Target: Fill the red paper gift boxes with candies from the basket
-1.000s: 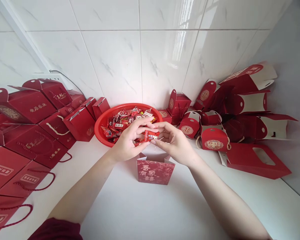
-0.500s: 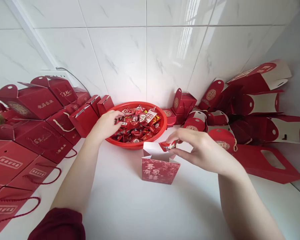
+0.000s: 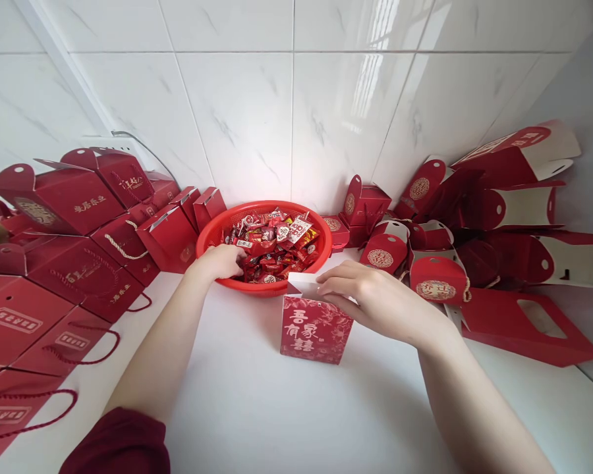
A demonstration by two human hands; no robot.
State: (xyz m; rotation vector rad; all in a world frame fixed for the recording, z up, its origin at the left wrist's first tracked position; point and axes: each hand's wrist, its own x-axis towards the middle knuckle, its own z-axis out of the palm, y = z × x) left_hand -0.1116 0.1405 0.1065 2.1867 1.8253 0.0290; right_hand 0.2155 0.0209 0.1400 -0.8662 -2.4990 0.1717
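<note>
Hands well apart, each at its own job: the left hand (image 3: 222, 262) dips over the rim of the red basket (image 3: 263, 290), fingers curled down among the wrapped candies (image 3: 271, 253), and from where I stand I can't tell whether it has pinched one. The right hand (image 3: 375, 293) hangs over the mouth of the red box (image 3: 316, 332), palm down, its bent fingers along the right side of the opening; their tips are partly hidden, so I can't say if they grip anything. That box stands upright on the white table (image 3: 286, 421), just on the near side of the basket, top open, a white flap raised at the back, pale lettering on its front. I'd judge the step in hand to be dropping candy into the box while reaching for more. The next move, to my mind, calls for the left fingers to close on a single packet and lift it free, and for the right to come away without nudging the flap. Farther out, stacked red boxes (image 3: 79, 204) crowd the left side, a heap of open boxes (image 3: 432, 276) the right, and behind runs the tiled wall (image 3: 237, 112).
</note>
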